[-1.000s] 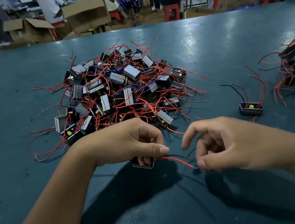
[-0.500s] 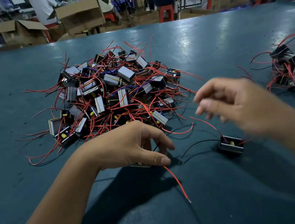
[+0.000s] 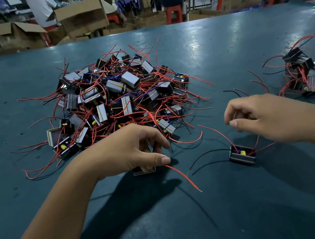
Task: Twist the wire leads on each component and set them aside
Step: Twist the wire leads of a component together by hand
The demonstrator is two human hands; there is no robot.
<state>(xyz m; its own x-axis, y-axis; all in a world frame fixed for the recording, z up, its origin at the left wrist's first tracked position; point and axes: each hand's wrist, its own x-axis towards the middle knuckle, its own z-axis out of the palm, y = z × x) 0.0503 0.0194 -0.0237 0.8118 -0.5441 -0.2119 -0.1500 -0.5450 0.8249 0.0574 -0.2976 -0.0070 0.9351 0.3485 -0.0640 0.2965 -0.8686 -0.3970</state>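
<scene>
A big pile of small black and silver components (image 3: 120,100) with red, black and blue leads lies mid-table. My left hand (image 3: 132,148) grips one component (image 3: 144,171) against the table, mostly hidden under the fingers. Its red lead (image 3: 183,177) trails free toward me. My right hand (image 3: 266,117) hovers with loosely curled fingers, holding nothing I can see. It is just above and right of a lone component (image 3: 241,155) lying on the table with red and black leads spread out.
A smaller heap of components (image 3: 309,71) sits at the table's right edge. The teal table (image 3: 191,228) runs toward me. Beyond its far edge are cardboard boxes (image 3: 81,17), red stools and seated people.
My right hand has let go of the red lead and moved up and to the right, over the lone component. The lead now trails loose from the component in my left hand.
</scene>
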